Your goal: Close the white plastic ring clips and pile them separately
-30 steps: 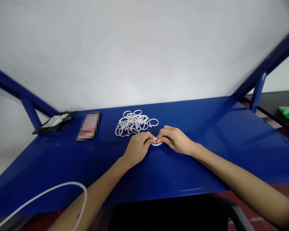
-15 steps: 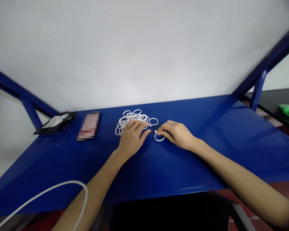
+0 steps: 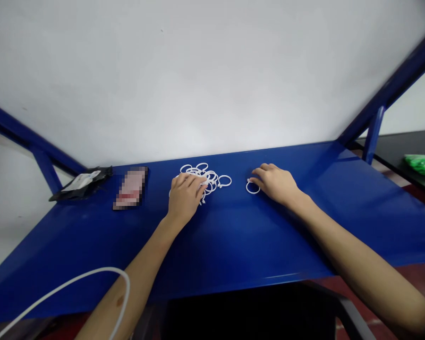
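Observation:
White thin plastic rings, each with a small knob, lie in a loose pile (image 3: pixel 212 175) at the middle of the blue table. My left hand (image 3: pixel 184 196) rests over the near left part of this pile, fingers stretched across it and thumb a little apart; it hides several rings. Just right of the pile, a single ring (image 3: pixel 225 180) lies flat. Farther right is another ring (image 3: pixel 253 188), with its knob beside the thumb of my right hand (image 3: pixel 274 183). The thumb and fingertips of that hand look slightly apart, and the ring appears flat on the table.
A phone-like flat object (image 3: pixel 131 187), blurred out, and a black plastic packet (image 3: pixel 81 184) lie at the left. A white cable (image 3: pixel 102 269) loops over my left forearm. Blue frame bars (image 3: pixel 373 134) rise at both ends. A green bag (image 3: pixel 423 165) sits far right.
My right hand has moved right and away from me with a ring and loosened its pinch there. My left hand has shifted slightly left, onto the pile.

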`<state>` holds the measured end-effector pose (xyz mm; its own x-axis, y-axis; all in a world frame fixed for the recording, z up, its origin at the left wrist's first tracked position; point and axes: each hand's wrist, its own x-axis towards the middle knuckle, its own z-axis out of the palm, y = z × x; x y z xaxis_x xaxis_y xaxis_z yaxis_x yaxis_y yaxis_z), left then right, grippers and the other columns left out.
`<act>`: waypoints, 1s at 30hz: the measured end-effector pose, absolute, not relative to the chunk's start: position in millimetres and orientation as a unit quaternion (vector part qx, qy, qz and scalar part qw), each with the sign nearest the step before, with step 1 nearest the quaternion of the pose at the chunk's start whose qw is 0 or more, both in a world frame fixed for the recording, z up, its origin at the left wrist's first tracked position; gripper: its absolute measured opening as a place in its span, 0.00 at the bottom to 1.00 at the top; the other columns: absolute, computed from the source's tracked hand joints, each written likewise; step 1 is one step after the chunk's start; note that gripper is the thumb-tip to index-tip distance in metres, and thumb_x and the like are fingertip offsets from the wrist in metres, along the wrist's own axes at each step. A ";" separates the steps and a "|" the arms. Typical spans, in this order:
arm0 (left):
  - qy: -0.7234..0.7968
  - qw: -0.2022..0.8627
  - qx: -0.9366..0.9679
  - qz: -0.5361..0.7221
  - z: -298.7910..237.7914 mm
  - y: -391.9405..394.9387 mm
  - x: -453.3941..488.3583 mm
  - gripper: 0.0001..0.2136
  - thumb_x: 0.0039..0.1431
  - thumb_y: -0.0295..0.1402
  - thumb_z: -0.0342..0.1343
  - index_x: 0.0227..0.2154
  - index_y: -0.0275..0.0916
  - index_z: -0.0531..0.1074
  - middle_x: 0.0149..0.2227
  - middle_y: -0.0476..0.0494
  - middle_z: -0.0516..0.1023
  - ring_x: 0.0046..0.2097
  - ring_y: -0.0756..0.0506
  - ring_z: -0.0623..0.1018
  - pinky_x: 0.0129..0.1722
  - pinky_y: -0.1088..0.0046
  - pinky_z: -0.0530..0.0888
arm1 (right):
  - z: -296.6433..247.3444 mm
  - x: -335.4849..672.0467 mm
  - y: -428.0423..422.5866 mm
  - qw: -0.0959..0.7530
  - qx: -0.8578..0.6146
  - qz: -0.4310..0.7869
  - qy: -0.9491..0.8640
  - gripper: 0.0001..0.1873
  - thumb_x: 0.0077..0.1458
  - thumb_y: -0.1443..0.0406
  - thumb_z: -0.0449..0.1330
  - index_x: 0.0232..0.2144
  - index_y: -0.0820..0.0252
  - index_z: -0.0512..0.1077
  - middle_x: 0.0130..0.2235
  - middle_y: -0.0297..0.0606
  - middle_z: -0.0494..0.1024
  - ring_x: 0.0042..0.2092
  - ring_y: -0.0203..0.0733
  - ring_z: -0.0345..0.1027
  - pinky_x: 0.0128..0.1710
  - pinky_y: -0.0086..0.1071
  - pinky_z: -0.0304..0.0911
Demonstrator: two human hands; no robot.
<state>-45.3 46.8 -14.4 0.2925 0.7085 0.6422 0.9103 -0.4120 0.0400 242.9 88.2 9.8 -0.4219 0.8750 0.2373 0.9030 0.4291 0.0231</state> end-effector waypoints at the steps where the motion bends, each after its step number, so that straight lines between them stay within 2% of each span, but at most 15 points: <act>1: -0.509 0.177 -0.785 -0.307 -13.3 45.4 -44.7 0.07 0.65 0.35 0.57 0.42 0.41 0.77 0.39 0.45 0.82 0.45 0.39 0.73 0.45 0.59 0.67 | 9.6 240.5 86.2 0.112 -0.520 -0.082 -0.843 0.15 0.66 0.58 0.54 0.46 0.60 0.75 0.43 0.46 0.77 0.45 0.50 0.71 0.33 0.35 0.66; 6: -0.470 0.188 -0.792 -0.340 -7.3 35.3 -36.9 0.06 0.63 0.34 0.59 0.42 0.41 0.76 0.38 0.47 0.82 0.42 0.41 0.73 0.44 0.62 0.67 | 7.9 219.0 67.8 0.201 -0.395 -0.040 -0.895 0.20 0.66 0.60 0.54 0.57 0.62 0.67 0.49 0.48 0.73 0.48 0.50 0.69 0.45 0.43 0.71; 9: -0.443 0.175 -0.810 -0.342 -5.6 27.2 -27.8 0.06 0.64 0.34 0.58 0.42 0.41 0.76 0.35 0.47 0.82 0.41 0.42 0.74 0.44 0.63 0.67 | 5.5 203.1 54.4 0.221 -0.336 -0.003 -0.916 0.23 0.66 0.60 0.53 0.60 0.60 0.61 0.53 0.49 0.70 0.49 0.49 0.69 0.46 0.44 0.72; 12: -0.414 0.138 -0.831 -0.346 -7.1 20.1 -18.3 0.04 0.64 0.33 0.58 0.39 0.41 0.75 0.33 0.47 0.81 0.40 0.43 0.74 0.43 0.64 0.67 | -0.2 191.1 46.0 0.239 -0.299 0.033 -0.923 0.18 0.67 0.62 0.51 0.57 0.61 0.63 0.54 0.50 0.70 0.51 0.49 0.69 0.47 0.44 0.71; 16: -0.399 0.074 -0.841 -0.358 -12.1 16.7 -12.8 0.04 0.63 0.34 0.59 0.39 0.41 0.74 0.34 0.49 0.80 0.39 0.44 0.74 0.44 0.65 0.68 | -11.4 187.7 48.4 0.272 -0.289 0.139 -0.907 0.10 0.68 0.64 0.50 0.45 0.62 0.69 0.45 0.46 0.75 0.45 0.44 0.72 0.43 0.39 0.71; 18: -0.401 0.065 -0.840 -0.359 -13.6 17.6 -13.4 0.05 0.63 0.34 0.60 0.40 0.42 0.73 0.35 0.49 0.81 0.39 0.45 0.74 0.45 0.65 0.68 | -15.5 190.6 53.1 0.291 -0.284 0.183 -0.895 0.09 0.68 0.64 0.51 0.43 0.61 0.70 0.42 0.42 0.76 0.42 0.41 0.72 0.42 0.37 0.70; 30: -0.433 0.081 -0.828 -0.348 -11.1 19.2 -15.2 0.04 0.64 0.33 0.58 0.39 0.40 0.73 0.36 0.48 0.81 0.39 0.43 0.75 0.43 0.64 0.69 | -15.4 196.5 59.7 0.357 -0.272 0.191 -0.873 0.11 0.67 0.64 0.53 0.47 0.56 0.74 0.44 0.40 0.78 0.44 0.41 0.73 0.46 0.37 0.69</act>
